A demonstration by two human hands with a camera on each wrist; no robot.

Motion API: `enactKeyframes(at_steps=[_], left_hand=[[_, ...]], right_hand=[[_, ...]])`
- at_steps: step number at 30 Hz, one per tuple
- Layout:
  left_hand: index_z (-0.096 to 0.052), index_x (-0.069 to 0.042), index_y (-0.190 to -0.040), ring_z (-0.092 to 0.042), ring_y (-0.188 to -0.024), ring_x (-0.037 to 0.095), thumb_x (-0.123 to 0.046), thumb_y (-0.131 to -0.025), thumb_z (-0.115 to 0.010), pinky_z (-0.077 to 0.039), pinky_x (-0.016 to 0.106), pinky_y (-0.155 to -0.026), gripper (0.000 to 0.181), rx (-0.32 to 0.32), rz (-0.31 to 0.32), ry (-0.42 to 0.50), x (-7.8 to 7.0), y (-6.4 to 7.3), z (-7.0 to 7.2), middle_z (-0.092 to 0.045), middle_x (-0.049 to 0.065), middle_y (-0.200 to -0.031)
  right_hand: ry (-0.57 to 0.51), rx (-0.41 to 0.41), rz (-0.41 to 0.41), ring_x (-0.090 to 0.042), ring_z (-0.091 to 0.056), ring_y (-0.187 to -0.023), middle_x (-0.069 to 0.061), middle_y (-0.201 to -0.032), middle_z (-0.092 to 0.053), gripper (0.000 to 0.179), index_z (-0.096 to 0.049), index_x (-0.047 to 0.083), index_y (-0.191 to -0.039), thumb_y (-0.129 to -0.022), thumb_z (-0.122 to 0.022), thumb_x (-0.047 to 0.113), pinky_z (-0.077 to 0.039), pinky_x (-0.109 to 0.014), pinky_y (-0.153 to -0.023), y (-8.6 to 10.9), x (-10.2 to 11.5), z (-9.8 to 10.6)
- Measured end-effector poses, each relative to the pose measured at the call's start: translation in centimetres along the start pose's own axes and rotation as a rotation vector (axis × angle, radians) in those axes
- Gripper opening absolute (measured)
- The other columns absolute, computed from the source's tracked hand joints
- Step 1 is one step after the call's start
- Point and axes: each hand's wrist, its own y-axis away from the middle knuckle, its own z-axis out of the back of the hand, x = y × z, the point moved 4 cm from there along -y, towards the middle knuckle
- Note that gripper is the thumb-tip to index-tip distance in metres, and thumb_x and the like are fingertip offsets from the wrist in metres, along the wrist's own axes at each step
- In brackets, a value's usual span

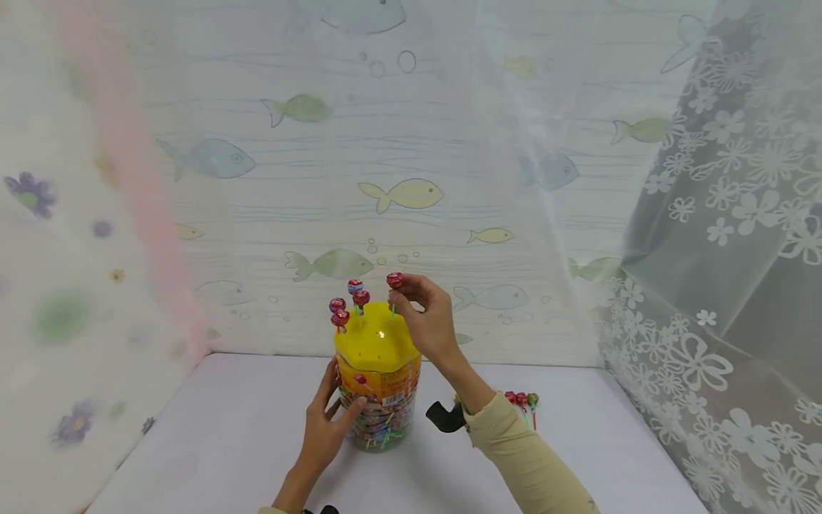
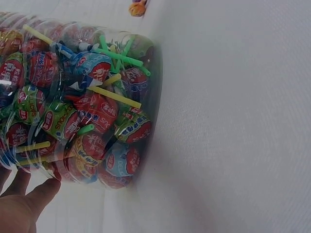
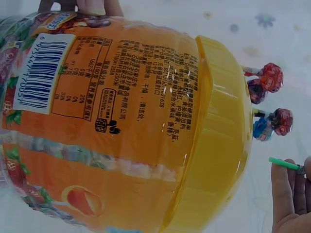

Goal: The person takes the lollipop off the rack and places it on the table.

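A clear plastic candy jar with an orange label and a yellow domed lid stands on the table, full of wrapped lollipops. My left hand grips the jar's left side, fingers behind and thumb at the front. Above the lid's right side, my right hand pinches a red-wrapped lollipop, its stick pointing down. In the right wrist view its green stick ends apart from the lid. Several lollipops stand upright in the lid's left part.
Several loose lollipops lie on the white table to the right of the jar, partly behind the right forearm. A fish-patterned curtain hangs behind the table. Flowered sheets hang at both sides.
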Motion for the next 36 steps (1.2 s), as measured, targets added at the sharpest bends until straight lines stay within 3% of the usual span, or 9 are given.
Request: enactKeyframes(at_steps=[7,15,22,31,36], left_hand=[[-0.019,-0.028,-0.164,-0.030,-0.150,0.044,-0.022,-0.098,-0.069,-0.034,0.068,-0.112,0.083,0.002,-0.006,0.004,0.1,-0.3,0.1,-0.023,0.010,-0.169],[-0.019,-0.028,-0.164,-0.031,-0.150,0.045,-0.022,-0.098,-0.069,-0.034,0.067,-0.111,0.083,0.006,-0.009,0.004,0.2,-0.5,0.2,-0.023,0.010,-0.169],[-0.019,-0.026,-0.164,-0.031,-0.150,0.045,-0.022,-0.098,-0.069,-0.034,0.068,-0.111,0.083,0.008,-0.002,-0.003,0.2,-0.5,0.2,-0.023,0.012,-0.168],[-0.018,-0.025,-0.164,-0.030,-0.150,0.045,-0.023,-0.097,-0.070,-0.034,0.067,-0.112,0.085,0.012,0.016,-0.002,0.2,-0.5,0.2,-0.023,0.013,-0.168],[-0.018,-0.025,-0.164,-0.030,-0.150,0.045,-0.024,-0.097,-0.070,-0.034,0.066,-0.112,0.085,0.011,0.016,-0.003,0.3,-0.5,0.1,-0.023,0.012,-0.168]], right_hand=[[-0.009,-0.008,-0.008,-0.032,-0.070,-0.093,-0.021,-0.113,-0.069,0.026,-0.065,-0.002,-0.123,-0.099,-0.065,0.006,-0.062,-0.024,-0.082,0.6,-0.5,0.8],[-0.133,-0.028,-0.076,-0.015,-0.069,-0.087,-0.028,-0.110,-0.066,0.026,-0.063,-0.006,-0.122,-0.098,-0.064,0.001,-0.063,-0.031,-0.082,2.4,-1.3,2.3],[-0.196,-0.084,-0.129,-0.015,-0.070,-0.086,-0.010,-0.104,-0.069,0.026,-0.064,-0.006,-0.122,-0.097,-0.065,0.000,-0.063,-0.033,-0.083,3.9,-2.2,3.5],[-0.162,-0.095,-0.157,-0.016,-0.071,-0.085,-0.015,-0.105,-0.069,0.026,-0.063,-0.007,-0.122,-0.097,-0.065,0.000,-0.063,-0.032,-0.082,5.9,-2.5,4.7],[-0.164,-0.118,-0.202,-0.014,-0.072,-0.085,-0.004,-0.102,-0.070,0.027,-0.063,-0.008,-0.123,-0.096,-0.065,-0.001,-0.063,-0.032,-0.081,7.3,-3.7,5.5]])
